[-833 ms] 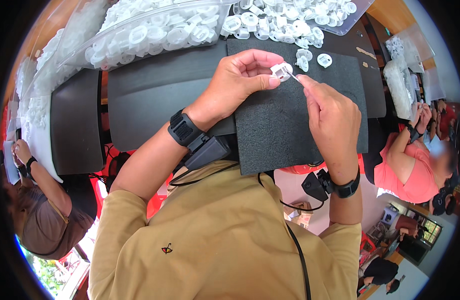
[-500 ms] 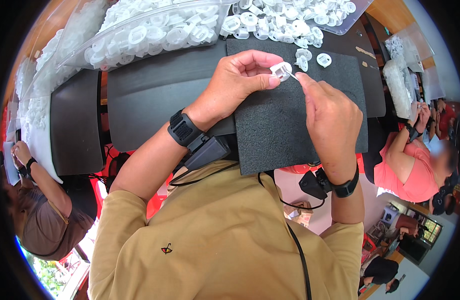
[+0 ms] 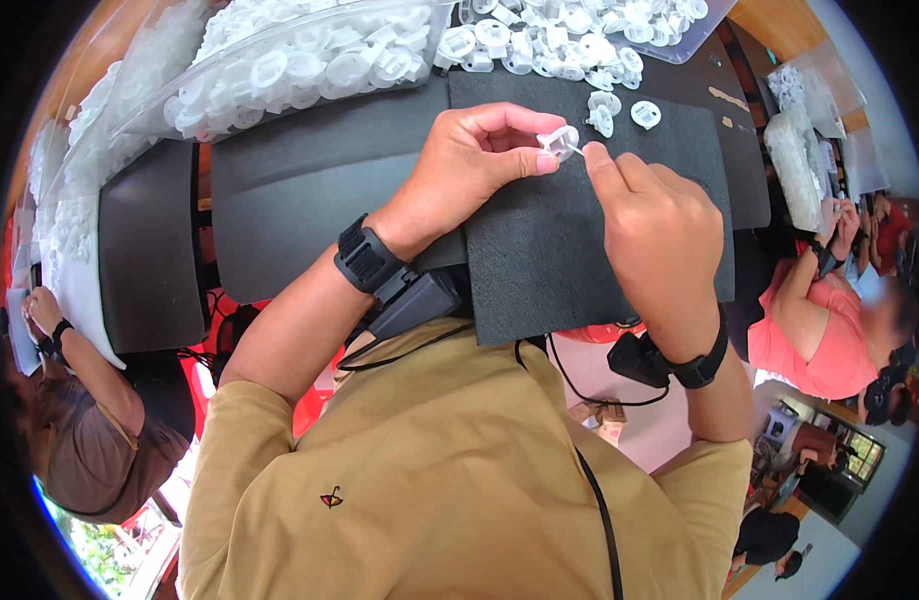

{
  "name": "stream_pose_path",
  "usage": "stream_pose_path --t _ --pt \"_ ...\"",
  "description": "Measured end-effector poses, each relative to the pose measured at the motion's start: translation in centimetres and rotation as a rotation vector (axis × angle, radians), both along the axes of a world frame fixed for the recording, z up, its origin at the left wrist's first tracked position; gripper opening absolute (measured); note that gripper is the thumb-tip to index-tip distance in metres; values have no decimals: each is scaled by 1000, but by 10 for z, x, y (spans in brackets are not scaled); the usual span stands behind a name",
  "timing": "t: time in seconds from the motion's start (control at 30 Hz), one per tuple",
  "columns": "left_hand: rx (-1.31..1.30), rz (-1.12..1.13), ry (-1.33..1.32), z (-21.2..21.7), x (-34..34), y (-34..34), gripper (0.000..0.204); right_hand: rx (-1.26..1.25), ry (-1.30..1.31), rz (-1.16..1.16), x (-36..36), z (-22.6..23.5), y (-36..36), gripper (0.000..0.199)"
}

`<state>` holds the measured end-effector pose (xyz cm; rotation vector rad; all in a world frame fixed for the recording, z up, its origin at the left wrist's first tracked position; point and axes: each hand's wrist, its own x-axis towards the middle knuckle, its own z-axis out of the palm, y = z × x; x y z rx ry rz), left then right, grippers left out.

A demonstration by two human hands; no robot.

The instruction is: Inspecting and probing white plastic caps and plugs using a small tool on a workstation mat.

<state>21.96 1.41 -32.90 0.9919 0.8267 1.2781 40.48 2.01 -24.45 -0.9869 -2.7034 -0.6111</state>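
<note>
Your right grip (image 3: 663, 230) is rolling over, more of its back and its knuckles now facing up, and its fingertips are closing in on the white plastic part (image 3: 562, 145). Less of the thin tool (image 3: 578, 150) is showing between them. The part itself is tilting, presenting a different side to you. Your right forearm (image 3: 720, 410) is swinging outward to the right, carrying the black wrist box (image 3: 638, 360) with it; its cable (image 3: 620, 402) is hanging in a longer loop. Your right sleeve (image 3: 705, 490) is spreading wider. View's shifting slightly too: clear bin (image 3: 405, 82) is edging left.
</note>
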Motion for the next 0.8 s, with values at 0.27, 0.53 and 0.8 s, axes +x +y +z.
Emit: stream_pose_path --t 0.27,0.53,0.8 --pt "45 -23 114 -4 0 3 28 32 -272 140 -1 18 19 4" --pt "-57 -41 -110 -1 -2 4 39 -148 40 -48 9 24 7 16" --pt "-45 -41 -123 -3 -2 4 41 -165 44 -67 2 13 6 17"
